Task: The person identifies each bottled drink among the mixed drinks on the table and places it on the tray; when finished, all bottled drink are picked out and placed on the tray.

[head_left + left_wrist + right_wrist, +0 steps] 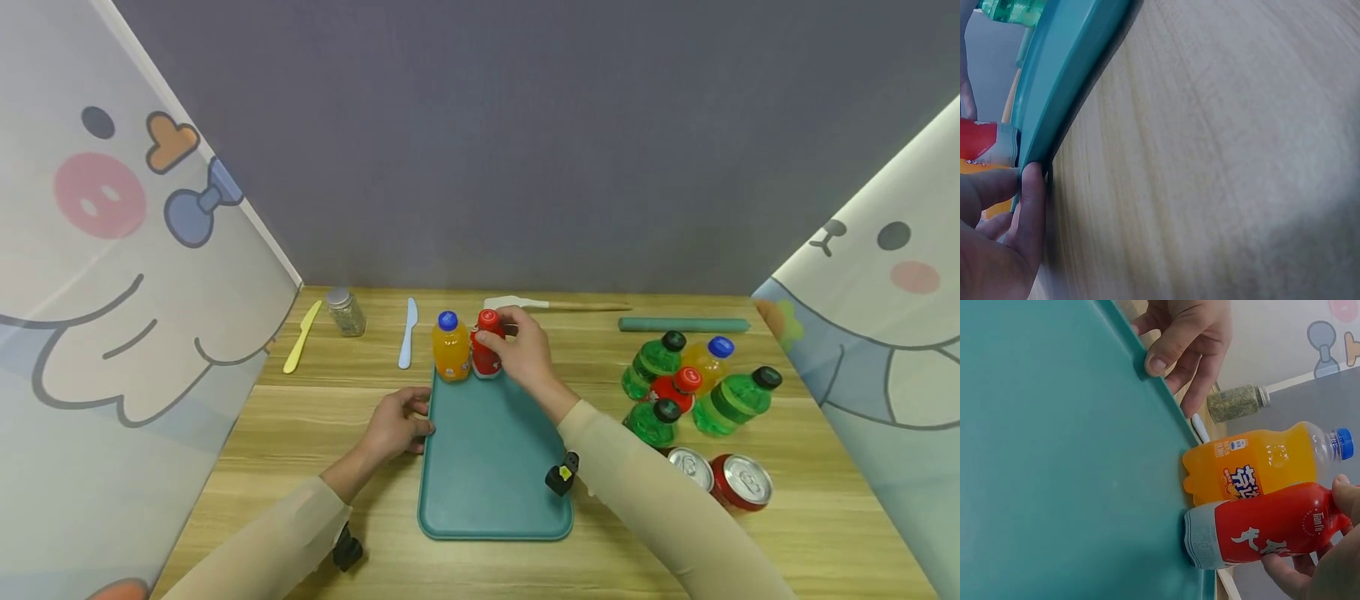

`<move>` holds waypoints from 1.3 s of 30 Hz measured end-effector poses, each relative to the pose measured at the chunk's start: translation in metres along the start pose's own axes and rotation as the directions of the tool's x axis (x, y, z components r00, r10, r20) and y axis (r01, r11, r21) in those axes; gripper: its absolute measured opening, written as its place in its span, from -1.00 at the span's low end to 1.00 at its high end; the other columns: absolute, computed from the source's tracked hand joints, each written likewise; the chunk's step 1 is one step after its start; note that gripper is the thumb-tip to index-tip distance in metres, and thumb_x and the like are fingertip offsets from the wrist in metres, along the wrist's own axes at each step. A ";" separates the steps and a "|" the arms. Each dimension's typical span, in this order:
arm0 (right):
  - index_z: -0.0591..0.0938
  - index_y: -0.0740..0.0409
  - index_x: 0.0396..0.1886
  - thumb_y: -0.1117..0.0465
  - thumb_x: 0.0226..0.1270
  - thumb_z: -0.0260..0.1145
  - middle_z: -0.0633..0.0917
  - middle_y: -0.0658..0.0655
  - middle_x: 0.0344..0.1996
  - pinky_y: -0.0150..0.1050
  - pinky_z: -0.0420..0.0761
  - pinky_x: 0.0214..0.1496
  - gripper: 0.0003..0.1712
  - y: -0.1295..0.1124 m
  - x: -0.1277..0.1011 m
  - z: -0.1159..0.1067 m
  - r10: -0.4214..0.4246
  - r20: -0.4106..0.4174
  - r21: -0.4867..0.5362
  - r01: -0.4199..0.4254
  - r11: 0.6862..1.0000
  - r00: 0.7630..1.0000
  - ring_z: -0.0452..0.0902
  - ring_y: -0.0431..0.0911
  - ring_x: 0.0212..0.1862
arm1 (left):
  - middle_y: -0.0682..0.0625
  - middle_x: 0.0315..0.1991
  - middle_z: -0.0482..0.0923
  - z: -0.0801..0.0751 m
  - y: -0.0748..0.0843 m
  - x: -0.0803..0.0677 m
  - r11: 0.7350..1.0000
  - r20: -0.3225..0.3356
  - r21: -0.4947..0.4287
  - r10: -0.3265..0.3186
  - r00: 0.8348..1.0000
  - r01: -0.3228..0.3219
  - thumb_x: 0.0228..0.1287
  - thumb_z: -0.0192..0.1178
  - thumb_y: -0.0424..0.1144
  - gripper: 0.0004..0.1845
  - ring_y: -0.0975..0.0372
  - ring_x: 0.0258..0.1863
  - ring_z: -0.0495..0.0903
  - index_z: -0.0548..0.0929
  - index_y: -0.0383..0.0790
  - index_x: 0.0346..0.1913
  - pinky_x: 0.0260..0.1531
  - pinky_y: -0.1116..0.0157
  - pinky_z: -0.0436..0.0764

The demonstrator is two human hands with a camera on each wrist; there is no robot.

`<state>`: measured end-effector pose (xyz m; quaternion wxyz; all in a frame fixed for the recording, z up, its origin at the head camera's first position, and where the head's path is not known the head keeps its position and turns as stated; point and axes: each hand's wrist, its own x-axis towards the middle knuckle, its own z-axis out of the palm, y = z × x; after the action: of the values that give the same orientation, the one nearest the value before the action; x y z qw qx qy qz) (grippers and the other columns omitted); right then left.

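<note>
On the teal tray (487,467), right hand (525,350) grips a red-capped red bottle (486,354).

Head view looks down from above; both close wrist views share the tray (487,467) edge

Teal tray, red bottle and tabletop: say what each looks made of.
Teal tray: probably moulded plastic, matt and one even colour, with a rounded raised rim. Red bottle, gripped by the right hand: likely clear plastic under a glossy printed red sleeve, with a ridged cap. Tabletop: pale wood grain in straight streaks; solid wood or laminate cannot be told.
</note>
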<state>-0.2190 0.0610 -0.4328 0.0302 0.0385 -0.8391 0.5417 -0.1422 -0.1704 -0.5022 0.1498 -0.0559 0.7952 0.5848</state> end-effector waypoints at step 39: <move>0.43 0.11 0.43 0.09 0.38 0.44 0.47 0.18 0.40 0.13 0.50 0.45 -0.31 -0.047 -0.037 -0.067 -0.041 0.230 0.053 0.030 0.998 0.972 0.35 0.16 0.46 | -0.25 -0.06 0.52 0.000 -0.001 -0.001 1.000 -0.007 0.014 0.015 1.000 -0.015 0.17 0.31 -0.64 -0.34 0.13 -0.38 0.61 0.47 -0.40 0.38 -0.55 0.14 0.79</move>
<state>-0.1769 0.1043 -0.3658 -0.0587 0.1170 -0.8226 0.5534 -0.1406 -0.1707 -0.5028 0.1430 -0.0509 0.8001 0.5804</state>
